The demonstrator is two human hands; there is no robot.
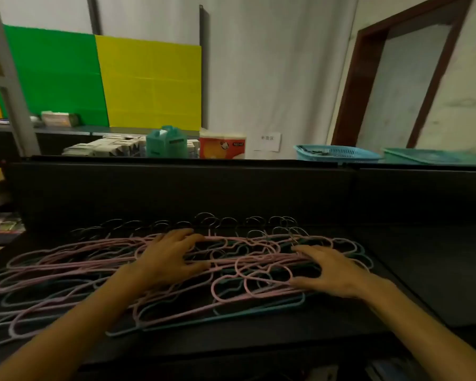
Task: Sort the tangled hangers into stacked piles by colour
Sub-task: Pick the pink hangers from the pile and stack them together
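Had both hands, left (pixel 168 259) and right (pixel 331 268), fingers spread flat on tangled pink and blue hangers (pixel 99 273) on the desk (pixel 412 259), gripping nothing.

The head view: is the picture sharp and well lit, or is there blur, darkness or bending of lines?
Head view: dim over the dark table, so the pink hangers and blue hangers look muted; soft overall, with motion smear at the right by the door frame; wide-angle bending curves the edges; no glare; left hand and right hand are slightly soft.

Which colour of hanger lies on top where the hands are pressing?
The pink hangers; the blue hangers lie mostly beneath, showing at the pile's near edge.
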